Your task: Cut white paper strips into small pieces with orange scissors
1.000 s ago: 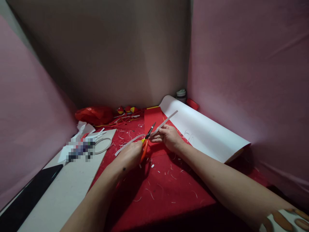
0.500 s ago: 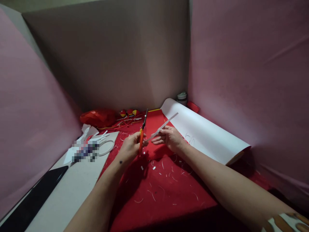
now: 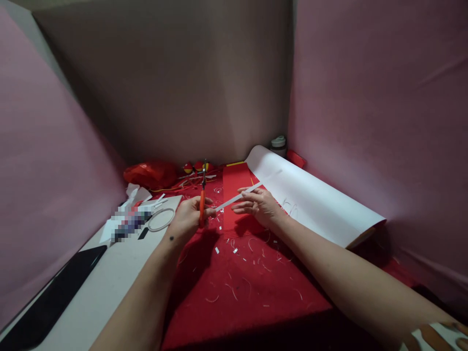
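In the head view, my left hand (image 3: 190, 213) is closed around a pair of scissors (image 3: 202, 204) with orange handles, their dark blades pointing up and away. A narrow white strip (image 3: 229, 201) slants from my left fingertips up through my right hand (image 3: 260, 204). My right thumb and forefinger pinch the strip while the other fingers stretch out to the left. Beneath the hands lies a stack of red sheets (image 3: 236, 183) on the red cloth. Whether my left fingers also grip the strip's lower end I cannot tell.
A large white sheet (image 3: 310, 195) curls along the right. White scraps and threads litter the red cloth (image 3: 226, 287). On the left are a pale board (image 3: 124, 273), a white ring (image 3: 161, 219) and a black flat object (image 3: 54, 297). A red bag (image 3: 150, 174) and a lidded bottle (image 3: 278, 142) stand behind.
My left hand has moved left with the scissors, whose blades now point more upright. The white strip has slid leftward through my right hand, and a small black piece now shows beside the ring.
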Motion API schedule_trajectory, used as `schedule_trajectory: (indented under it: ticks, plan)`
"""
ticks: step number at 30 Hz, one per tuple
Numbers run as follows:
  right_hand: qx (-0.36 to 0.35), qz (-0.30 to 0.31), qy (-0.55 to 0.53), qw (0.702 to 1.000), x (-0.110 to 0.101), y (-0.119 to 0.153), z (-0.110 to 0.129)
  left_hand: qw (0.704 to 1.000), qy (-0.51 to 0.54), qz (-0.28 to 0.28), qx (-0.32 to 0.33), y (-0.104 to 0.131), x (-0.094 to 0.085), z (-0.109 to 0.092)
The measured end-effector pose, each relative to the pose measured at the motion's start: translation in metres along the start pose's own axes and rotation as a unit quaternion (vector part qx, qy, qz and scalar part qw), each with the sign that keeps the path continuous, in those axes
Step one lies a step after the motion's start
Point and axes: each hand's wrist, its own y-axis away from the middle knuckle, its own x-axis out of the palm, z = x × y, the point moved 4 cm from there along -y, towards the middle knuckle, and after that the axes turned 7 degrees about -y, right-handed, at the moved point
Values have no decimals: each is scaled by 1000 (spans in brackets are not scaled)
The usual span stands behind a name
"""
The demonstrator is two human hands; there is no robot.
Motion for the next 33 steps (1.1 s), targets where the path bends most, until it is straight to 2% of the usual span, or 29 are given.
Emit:
schedule_trajectory:
  ticks: [6,15,19,25,33]
  plan:
    - [12,17,54,998,5,4,-7,1000,6,-3,9,4,6,-3]
    - [-32,-20,42,998,-10,-7,0,999,-30,-28,-4,-2,-20,4]
    - [-25,-3,23,999,-6,-3,0,999,-16,-28,9,0,-14,2]
    - [11,0,68,998,1,2,-5,1000,-8,-19,23,2,-3,-1]
    - [-39,-37,55,997,-12,-7,2,999,-32,-15,-21,-4,-22,9]
